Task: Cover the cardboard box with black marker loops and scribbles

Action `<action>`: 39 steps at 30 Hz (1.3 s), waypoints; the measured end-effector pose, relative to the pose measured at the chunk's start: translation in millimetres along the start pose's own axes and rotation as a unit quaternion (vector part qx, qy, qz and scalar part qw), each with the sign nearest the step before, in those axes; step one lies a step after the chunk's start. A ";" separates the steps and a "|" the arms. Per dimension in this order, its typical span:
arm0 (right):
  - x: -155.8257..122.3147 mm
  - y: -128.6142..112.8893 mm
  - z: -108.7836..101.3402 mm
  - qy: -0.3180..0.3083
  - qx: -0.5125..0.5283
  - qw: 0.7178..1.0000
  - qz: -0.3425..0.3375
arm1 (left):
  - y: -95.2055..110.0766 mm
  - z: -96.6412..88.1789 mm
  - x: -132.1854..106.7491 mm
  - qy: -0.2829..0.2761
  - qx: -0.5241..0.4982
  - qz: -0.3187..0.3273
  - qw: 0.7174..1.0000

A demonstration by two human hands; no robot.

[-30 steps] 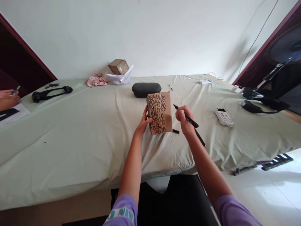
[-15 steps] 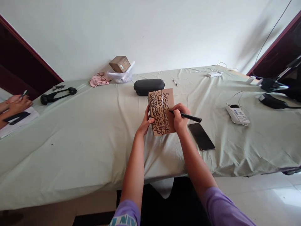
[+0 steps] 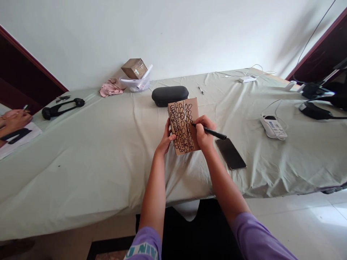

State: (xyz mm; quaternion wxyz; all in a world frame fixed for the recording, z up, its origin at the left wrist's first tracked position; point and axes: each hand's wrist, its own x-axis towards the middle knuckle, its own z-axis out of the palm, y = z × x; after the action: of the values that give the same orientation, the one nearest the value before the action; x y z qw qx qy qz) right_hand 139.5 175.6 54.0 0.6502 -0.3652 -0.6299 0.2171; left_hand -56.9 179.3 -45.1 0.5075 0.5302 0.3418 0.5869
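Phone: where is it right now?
In the head view, the phone lies flat on the cloth-covered table, just right of the right hand and below the end of the marker that hand holds.

Two bare forearms reach forward and slightly inward from the bottom of the view, ending in hands held close together but not touching. The left forearm [image 3: 153, 187] rises almost straight ahead, and the left hand [image 3: 165, 141] stands on its edge with its fingers curled and its thumb turned inward. The right forearm [image 3: 225, 184] angles in from the lower right. The right hand [image 3: 204, 133] is turned knuckles-up and bent slightly at the wrist, with its fingers [image 3: 199, 124] pinched together in a writing grip. A lilac sleeve [image 3: 145, 245] covers the left arm above the forearm.
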 end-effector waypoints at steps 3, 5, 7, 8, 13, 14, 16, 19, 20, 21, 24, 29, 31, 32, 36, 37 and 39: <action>-1.4 -0.3 -0.5 -0.012 0.010 1.000 -0.001 | -0.6 -0.8 0.1 0.003 -0.004 -0.007 1.000; -3.2 0.8 -0.6 -0.013 0.018 1.000 0.001 | -1.0 -1.2 0.2 0.003 -0.010 -0.011 1.000; -5.1 2.4 -0.4 0.014 0.021 1.000 0.006 | -1.6 -1.7 0.4 0.003 -0.014 -0.012 1.000; -5.7 3.2 -0.1 0.034 0.018 0.999 0.010 | -2.0 -1.8 0.6 0.002 -0.015 -0.011 1.000; -5.2 3.4 2.9 0.037 0.002 0.999 0.012 | -3.6 -2.9 1.7 -0.002 0.004 0.010 1.000; -4.9 2.8 3.2 0.028 0.012 0.999 0.015 | -3.5 -3.1 1.7 -0.003 0.009 0.015 1.000; -5.8 2.1 1.3 0.025 0.048 0.998 0.036 | -2.4 -3.1 1.4 -0.008 0.011 0.023 1.000; -13.2 4.7 -14.0 0.042 0.122 0.988 0.087 | 1.4 -1.8 0.1 -0.010 -0.003 0.031 0.999; -17.7 7.1 -23.6 0.055 0.154 0.981 0.104 | 2.9 -1.0 -0.4 -0.011 -0.010 0.033 0.999; -23.2 10.1 -35.6 0.072 0.189 0.972 0.119 | 4.4 -0.2 -1.0 -0.012 -0.018 0.034 0.999; -43.8 19.1 -81.9 0.123 0.278 0.938 0.170 | 7.9 2.6 -1.9 -0.014 -0.031 0.029 0.999; -75.7 6.9 -159.6 0.002 0.170 0.941 0.292 | 8.9 4.8 -1.2 -0.010 -0.032 0.038 0.999; -82.4 -4.2 -178.7 -0.080 0.157 0.927 0.331 | 8.7 4.9 -1.0 -0.008 -0.038 0.040 0.998; -84.7 -7.9 -184.7 -0.107 0.165 0.918 0.344 | 8.7 5.0 -1.1 -0.008 -0.041 0.038 0.998; -90.2 3.1 -189.8 -0.134 0.144 0.911 0.363 | 8.8 5.5 -2.3 -0.010 -0.051 0.031 0.998; -91.2 11.1 -188.0 -0.138 0.097 0.919 0.357 | 8.8 5.6 -2.6 -0.011 -0.052 0.030 0.998; -92.8 27.9 -183.1 -0.161 -0.047 0.934 0.315 | 8.6 5.7 -2.6 -0.013 -0.053 0.031 0.998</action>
State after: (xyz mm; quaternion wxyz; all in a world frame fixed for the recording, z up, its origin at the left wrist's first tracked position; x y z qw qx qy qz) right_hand 313.1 87.6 -17.0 0.4202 -0.5351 -0.5882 0.4372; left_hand -53.5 173.9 -36.6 0.5208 0.5205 0.2870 0.6127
